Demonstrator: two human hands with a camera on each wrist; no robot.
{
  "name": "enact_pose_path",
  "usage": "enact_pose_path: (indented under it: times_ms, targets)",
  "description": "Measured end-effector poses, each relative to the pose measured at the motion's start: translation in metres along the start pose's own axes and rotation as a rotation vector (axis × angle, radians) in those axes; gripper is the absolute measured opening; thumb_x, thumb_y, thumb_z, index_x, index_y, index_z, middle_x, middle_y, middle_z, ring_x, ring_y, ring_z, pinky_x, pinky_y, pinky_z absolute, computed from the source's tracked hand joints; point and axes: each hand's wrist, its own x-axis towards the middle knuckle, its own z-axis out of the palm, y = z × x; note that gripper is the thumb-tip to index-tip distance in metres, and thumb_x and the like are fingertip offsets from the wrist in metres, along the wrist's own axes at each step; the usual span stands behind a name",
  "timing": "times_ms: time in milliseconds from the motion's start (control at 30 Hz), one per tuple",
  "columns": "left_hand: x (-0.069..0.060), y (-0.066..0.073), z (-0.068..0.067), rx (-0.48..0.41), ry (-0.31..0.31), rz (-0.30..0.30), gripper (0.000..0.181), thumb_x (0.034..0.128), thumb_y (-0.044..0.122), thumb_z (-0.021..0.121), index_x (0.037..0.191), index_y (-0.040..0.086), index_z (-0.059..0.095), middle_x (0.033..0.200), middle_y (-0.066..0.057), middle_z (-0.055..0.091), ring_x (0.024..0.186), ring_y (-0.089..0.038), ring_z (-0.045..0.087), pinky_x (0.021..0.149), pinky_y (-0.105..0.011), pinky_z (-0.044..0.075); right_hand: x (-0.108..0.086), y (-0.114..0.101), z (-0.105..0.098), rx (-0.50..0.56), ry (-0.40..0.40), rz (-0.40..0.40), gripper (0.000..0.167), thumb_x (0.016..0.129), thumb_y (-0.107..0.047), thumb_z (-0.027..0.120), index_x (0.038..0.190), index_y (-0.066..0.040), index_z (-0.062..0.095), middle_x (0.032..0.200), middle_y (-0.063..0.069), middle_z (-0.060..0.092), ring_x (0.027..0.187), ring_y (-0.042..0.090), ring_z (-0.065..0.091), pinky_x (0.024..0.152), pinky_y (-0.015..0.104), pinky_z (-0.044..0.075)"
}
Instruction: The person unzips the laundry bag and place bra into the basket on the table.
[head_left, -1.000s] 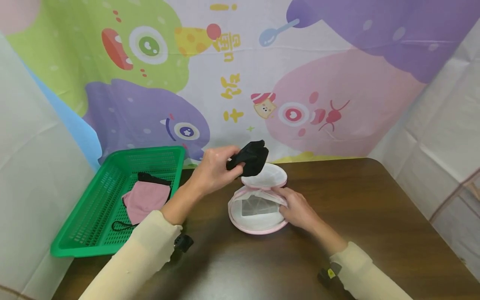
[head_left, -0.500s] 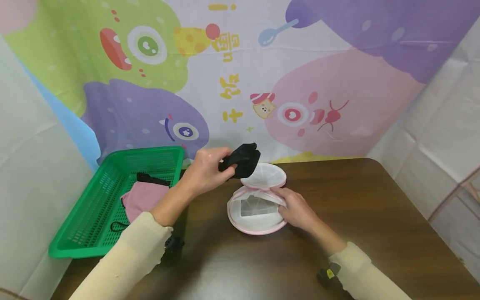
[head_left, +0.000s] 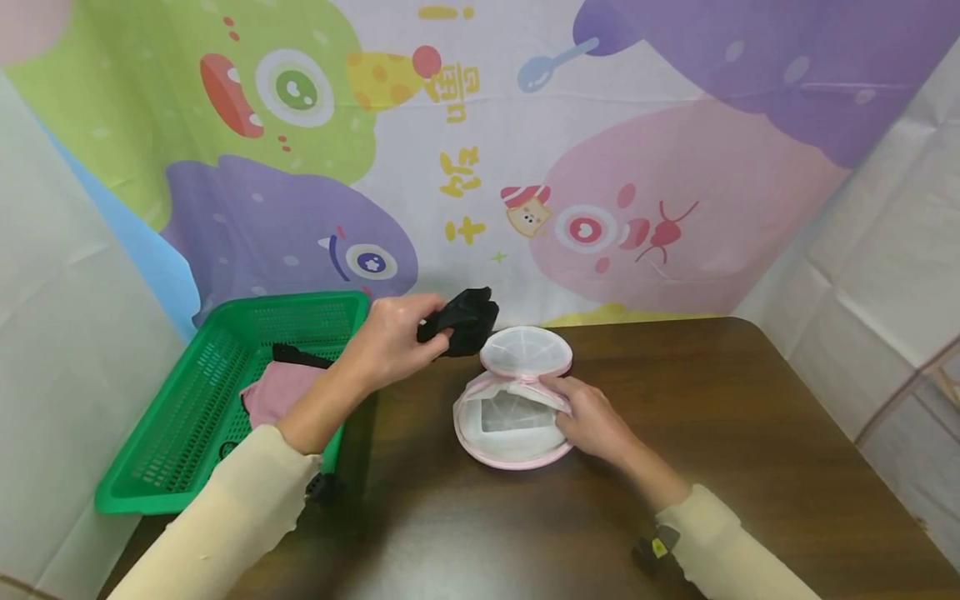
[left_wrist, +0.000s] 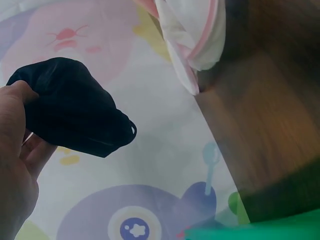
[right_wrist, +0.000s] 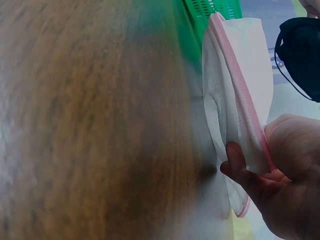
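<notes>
In the head view my left hand (head_left: 393, 337) pinches a folded black cloth piece (head_left: 467, 321) between thumb and fingers, up in the air left of the mesh bag's lid. A thin cord loop shows on the black cloth (right_wrist: 300, 60) in the right wrist view. My right hand (head_left: 592, 417) grips the rim of a round white mesh laundry bag (head_left: 510, 450) with pink zipper edging, which stands on the table with its lid (head_left: 525, 352) flipped back. Through the bag's opening a pale grey rectangular panel shows. My right thumb and fingers clasp the bag's wall (right_wrist: 250, 60) from both sides.
A green perforated basket (head_left: 127, 492) stands at the table's left, partly behind my left forearm. Inside lie a pink cloth piece (head_left: 277, 392) and a black strip (head_left: 296, 356). Behind the brown table (head_left: 712, 417) hangs a cartoon-printed cloth (head_left: 465, 275).
My left hand has moved leftward with the black cloth, away from above the bag's lid and toward the basket. My right hand and the mesh bag have stayed almost still.
</notes>
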Motion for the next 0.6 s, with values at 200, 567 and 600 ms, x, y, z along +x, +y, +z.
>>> enact_pose_path:
  times_ms: [200, 567, 600]
  targets:
    - [-0.006, -0.004, -0.007, 0.023, -0.023, -0.018, 0.012, 0.0927, 0.005, 0.082, 0.102, 0.002, 0.077, 0.095, -0.014, 0.084, 0.077, -0.028, 0.075, 0.071, -0.045, 0.062, -0.004, -0.029, -0.016, 0.023, -0.017, 0.009, 0.062, 0.087, 0.006, 0.063, 0.148, 0.002, 0.07, 0.144, 0.028, 0.074, 0.129, 0.045, 0.073, 0.11, 0.063, 0.059]
    - [-0.016, -0.019, -0.018, 0.054, -0.036, -0.034, 0.01, 0.0943, 0.004, 0.082, 0.102, 0.001, 0.076, 0.095, -0.016, 0.083, 0.081, -0.029, 0.079, 0.074, -0.047, 0.066, 0.004, 0.023, 0.013, -0.044, -0.001, -0.003, 0.066, 0.087, 0.001, 0.068, 0.152, -0.01, 0.07, 0.147, 0.017, 0.076, 0.133, 0.035, 0.074, 0.111, 0.054, 0.061]
    - [-0.018, -0.02, -0.019, 0.054, -0.041, -0.039, 0.011, 0.0944, 0.004, 0.082, 0.102, 0.001, 0.076, 0.095, -0.016, 0.083, 0.081, -0.03, 0.08, 0.075, -0.048, 0.067, 0.004, 0.024, 0.014, -0.051, -0.006, 0.003, 0.066, 0.087, 0.0, 0.068, 0.152, -0.01, 0.069, 0.148, 0.015, 0.076, 0.133, 0.033, 0.074, 0.111, 0.054, 0.061]
